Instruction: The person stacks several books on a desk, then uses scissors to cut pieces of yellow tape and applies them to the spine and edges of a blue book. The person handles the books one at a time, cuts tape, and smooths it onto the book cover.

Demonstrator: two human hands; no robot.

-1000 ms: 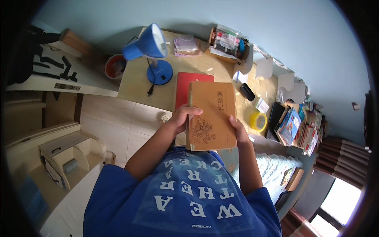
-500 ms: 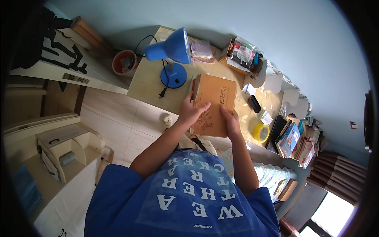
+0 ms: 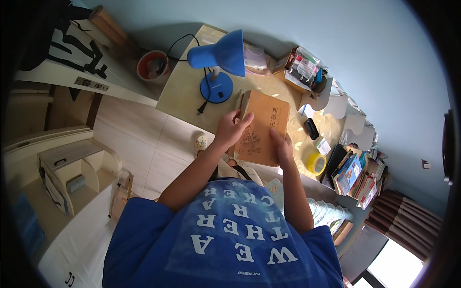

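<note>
Between both hands I hold a thick orange-brown book, its front cover facing up, with dark print and a line drawing on it. My left hand grips its left side, thumb on the cover and fingers wrapped round the edge. At the lower right side, my right hand holds on with its thumb over the cover and its fingers underneath. Another book's edge seems to show beneath the left side, though most of it is hidden. Just beyond stands a blue desk lamp on the table.
The pale desk carries a box of small items, a black case, a yellow tape roll and a row of books. A red bucket stands left of it. An open cabinet is at lower left.
The view has shifted slightly, so the lamp and desk sit a little differently. My left hand has moved slightly on the book's left side, its thumb now nearer the edge.
</note>
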